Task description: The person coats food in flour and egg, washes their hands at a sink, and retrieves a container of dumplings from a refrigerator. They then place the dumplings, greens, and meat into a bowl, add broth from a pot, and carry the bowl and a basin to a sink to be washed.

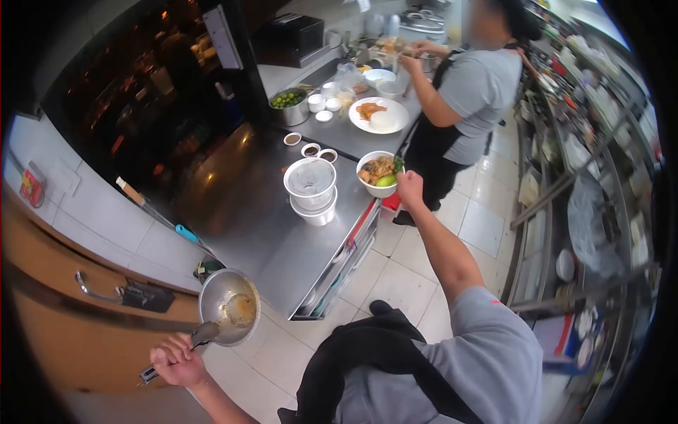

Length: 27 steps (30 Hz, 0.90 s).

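Note:
My left hand (178,360) is closed around a metal spoon (205,333), its handle end sticking out past the fist. Just beyond that fist is a steel bowl (212,297) with brownish sauce residue inside; it hangs in the air beside the counter, and how it is gripped is partly hidden. My right hand (410,189) is closed on the rim of a white bowl (366,185) at the counter's right edge. Brown food, a green slice and leafy greens fill that bowl. To its left stand stacked white tubs (311,185) with translucent lids.
Small sauce cups (292,139) sit on the steel counter (272,258). Farther back are a white plate (393,127) of food and a pot of green fruit (288,99). A co-worker (470,92) stands at the far right counter end. Crowded shelves (551,212) line the right.

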Each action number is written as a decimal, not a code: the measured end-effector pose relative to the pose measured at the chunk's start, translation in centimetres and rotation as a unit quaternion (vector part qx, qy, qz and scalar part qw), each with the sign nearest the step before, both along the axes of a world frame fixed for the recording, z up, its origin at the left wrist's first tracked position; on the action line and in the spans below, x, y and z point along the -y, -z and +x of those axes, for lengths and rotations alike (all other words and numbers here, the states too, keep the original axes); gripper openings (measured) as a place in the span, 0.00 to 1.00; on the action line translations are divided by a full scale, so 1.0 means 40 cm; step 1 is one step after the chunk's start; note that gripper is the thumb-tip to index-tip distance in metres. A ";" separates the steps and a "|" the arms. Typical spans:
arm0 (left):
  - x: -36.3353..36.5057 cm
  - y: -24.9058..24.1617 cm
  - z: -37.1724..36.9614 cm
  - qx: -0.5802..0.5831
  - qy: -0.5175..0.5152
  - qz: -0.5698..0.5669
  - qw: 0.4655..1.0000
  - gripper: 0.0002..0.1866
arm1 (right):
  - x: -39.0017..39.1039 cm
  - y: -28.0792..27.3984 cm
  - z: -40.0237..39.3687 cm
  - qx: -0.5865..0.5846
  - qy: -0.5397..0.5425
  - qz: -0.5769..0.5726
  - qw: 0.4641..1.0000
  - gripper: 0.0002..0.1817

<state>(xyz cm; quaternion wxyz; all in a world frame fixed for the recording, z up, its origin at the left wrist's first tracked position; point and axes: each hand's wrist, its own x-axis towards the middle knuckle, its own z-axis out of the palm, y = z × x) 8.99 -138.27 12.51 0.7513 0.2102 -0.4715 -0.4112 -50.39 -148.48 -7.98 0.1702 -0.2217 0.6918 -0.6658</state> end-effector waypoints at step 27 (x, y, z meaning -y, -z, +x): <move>-1.040 0.110 0.199 -0.124 -0.465 0.120 0.868 0.14 | -0.372 0.497 0.526 -0.134 -0.640 0.424 0.627 0.19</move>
